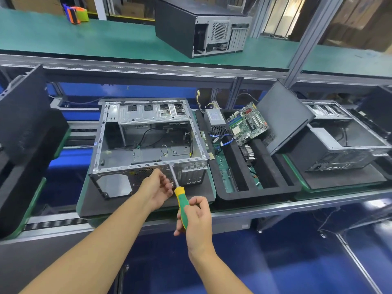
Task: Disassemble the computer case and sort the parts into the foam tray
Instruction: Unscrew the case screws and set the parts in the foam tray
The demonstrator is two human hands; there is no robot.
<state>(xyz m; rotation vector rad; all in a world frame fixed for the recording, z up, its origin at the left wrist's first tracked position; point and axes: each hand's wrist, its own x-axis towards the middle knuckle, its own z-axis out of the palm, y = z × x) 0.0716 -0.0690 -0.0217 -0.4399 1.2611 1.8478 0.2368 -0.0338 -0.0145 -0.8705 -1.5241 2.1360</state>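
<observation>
The right hand (196, 217) grips the green-and-yellow handle of a screwdriver (180, 201), its shaft angled up to the near top rail of the open computer case (148, 145). The left hand (158, 188), just left of the shaft, pinches at the case's rear panel. Right of both hands lies the black foam tray (257, 193), holding a motherboard (248, 123) and power supply (215, 120).

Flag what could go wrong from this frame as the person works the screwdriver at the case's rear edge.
1. The screwdriver tip sits on the rim of the computer case; it could slip toward the left hand just beside the shaft.
2. A freed screw might drop into the case among the loose cables.
3. The motherboard leans tilted in the foam tray and may slide.
</observation>
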